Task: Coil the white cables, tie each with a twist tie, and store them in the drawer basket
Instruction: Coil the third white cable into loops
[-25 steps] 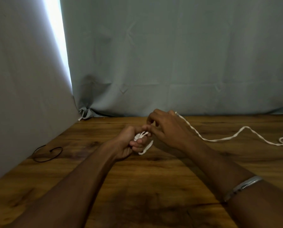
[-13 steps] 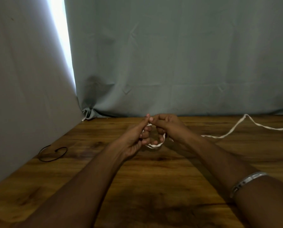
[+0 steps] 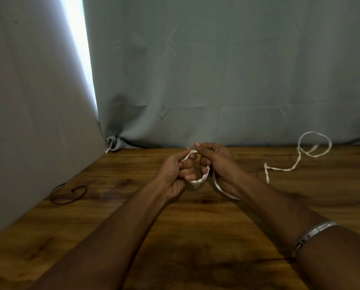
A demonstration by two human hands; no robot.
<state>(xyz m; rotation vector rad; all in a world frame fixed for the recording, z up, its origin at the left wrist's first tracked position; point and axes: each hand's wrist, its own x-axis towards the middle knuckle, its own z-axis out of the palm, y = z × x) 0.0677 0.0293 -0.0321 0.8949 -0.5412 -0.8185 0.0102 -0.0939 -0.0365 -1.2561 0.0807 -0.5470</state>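
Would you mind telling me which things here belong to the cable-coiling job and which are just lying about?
Part of the job:
- white cable, held by the left hand and right hand
- black twist tie on the table

Just there:
- grey curtain
- bracelet

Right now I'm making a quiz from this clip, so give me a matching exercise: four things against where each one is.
Things:
1. white cable
2. black twist tie
3. metal bracelet
4. cable's free end

Places:
A. looped in the air, far right
B. on the right wrist
C. held between left hand and right hand
D. on the table, left, near the curtain

Pairs: 1-C, 2-D, 3-B, 4-A
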